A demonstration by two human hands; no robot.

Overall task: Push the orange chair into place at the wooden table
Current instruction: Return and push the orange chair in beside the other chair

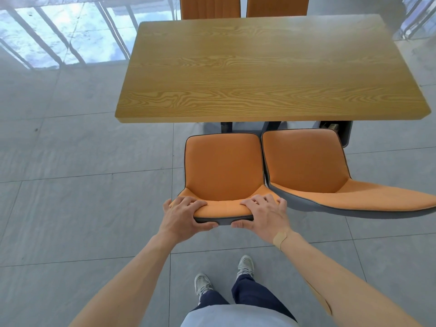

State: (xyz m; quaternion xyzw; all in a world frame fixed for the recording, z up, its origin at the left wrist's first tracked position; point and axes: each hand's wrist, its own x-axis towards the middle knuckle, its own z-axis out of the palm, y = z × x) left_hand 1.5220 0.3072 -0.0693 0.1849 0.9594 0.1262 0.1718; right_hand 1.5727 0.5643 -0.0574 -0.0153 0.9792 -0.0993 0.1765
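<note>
An orange chair (224, 166) with a grey shell stands on the near side of the wooden table (259, 67), its seat front close to the table's near edge but not under it. My left hand (182, 217) grips the left end of the chair's backrest top, fingers over the orange padding and thumb on the grey back. My right hand (263, 214) grips the right end of the same backrest in the same way.
A second orange chair (311, 168) stands right beside the held one, almost touching it. Two more orange chairs (243, 7) face from the table's far side. Grey tiled floor (82, 185) spreads to the left, with a railing (70, 34) beyond. My feet (224, 274) stand behind the chair.
</note>
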